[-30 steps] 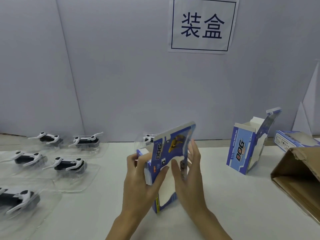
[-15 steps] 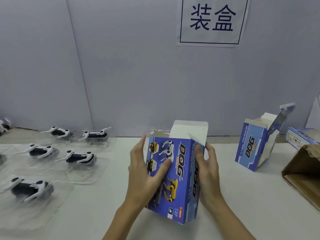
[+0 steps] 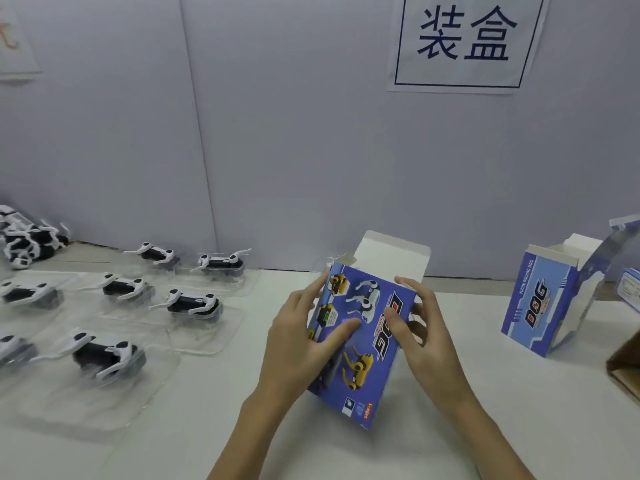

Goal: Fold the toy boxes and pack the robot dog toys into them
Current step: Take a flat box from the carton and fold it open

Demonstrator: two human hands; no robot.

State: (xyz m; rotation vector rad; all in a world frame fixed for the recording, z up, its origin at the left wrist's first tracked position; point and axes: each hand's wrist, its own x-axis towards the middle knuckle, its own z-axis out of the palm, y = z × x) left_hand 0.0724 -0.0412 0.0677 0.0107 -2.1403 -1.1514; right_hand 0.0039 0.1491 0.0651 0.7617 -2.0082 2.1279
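I hold the toy box (image 3: 363, 344) at frame centre above the counter (image 3: 214, 427), left hand (image 3: 304, 344) and right hand (image 3: 420, 337) pinching its sides, long axis upright, open flap away from me.

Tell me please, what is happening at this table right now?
A person is setting up a blue toy box, holding it between the left hand and the right hand. Its white top flap stands open, and no toy shows in it. To the left, robot dog toys lie in clear plastic trays on the white table, not yet packed. On the right stands a second box, its top also open.
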